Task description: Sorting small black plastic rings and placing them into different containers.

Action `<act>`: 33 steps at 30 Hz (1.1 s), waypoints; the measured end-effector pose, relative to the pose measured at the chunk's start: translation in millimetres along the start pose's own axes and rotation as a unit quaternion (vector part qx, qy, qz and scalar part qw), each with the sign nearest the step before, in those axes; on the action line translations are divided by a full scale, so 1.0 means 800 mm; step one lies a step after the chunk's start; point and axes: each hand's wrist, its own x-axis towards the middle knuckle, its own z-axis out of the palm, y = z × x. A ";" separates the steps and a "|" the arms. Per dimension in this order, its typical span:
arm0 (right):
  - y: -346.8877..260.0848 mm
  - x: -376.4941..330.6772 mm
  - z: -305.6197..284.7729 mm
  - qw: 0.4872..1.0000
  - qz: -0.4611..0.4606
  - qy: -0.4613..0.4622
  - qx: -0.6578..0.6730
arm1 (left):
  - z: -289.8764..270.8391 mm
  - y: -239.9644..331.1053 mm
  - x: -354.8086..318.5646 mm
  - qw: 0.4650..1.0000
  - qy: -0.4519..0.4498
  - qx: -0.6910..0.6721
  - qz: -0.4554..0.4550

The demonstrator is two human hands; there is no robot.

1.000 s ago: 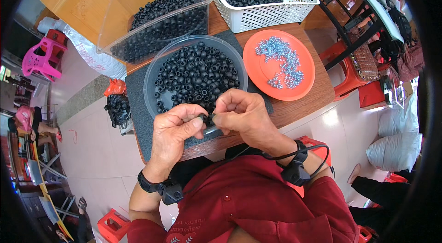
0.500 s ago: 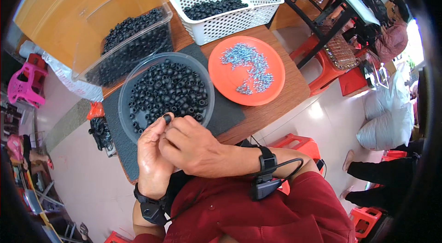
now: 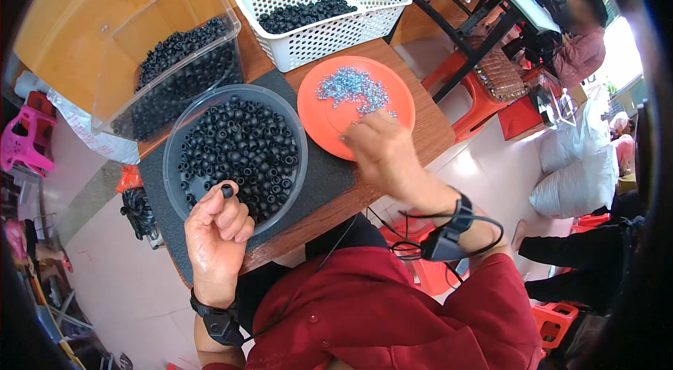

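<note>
Black ring (image 3: 227, 190) in left hand (image 3: 214, 233) (pinched)

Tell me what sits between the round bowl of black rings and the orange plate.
Only a bare strip of dark mat separates the bowl from the plate, per the head view.

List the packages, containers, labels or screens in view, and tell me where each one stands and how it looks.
Round clear bowl: front of table, holds black rings.
Clear rectangular bin: back left, more black rings.
White lattice basket: back centre, rectangular.
Orange round plate: right, silver screws.
White sacks: floor, far right.
No labels or screens visible.
</note>
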 end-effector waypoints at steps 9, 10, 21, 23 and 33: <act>0.044 -0.002 0.003 0.991 0.070 -0.103 -0.043 | 0.000 -0.001 0.002 0.999 -0.020 0.029 -0.004; 0.044 0.003 0.002 0.995 0.073 -0.053 -0.032 | 0.000 -0.001 0.001 0.999 -0.019 0.032 -0.002; 0.053 -0.013 -0.010 0.988 0.089 -0.120 -0.036 | 0.000 -0.003 0.005 1.000 -0.018 0.025 -0.002; 0.058 -0.010 -0.020 0.991 0.113 -0.066 0.010 | 0.000 -0.002 0.002 1.000 -0.015 0.026 -0.004; 0.067 -0.018 -0.015 0.990 0.089 -0.040 -0.101 | -0.002 -0.003 0.003 0.999 -0.028 0.031 -0.002</act>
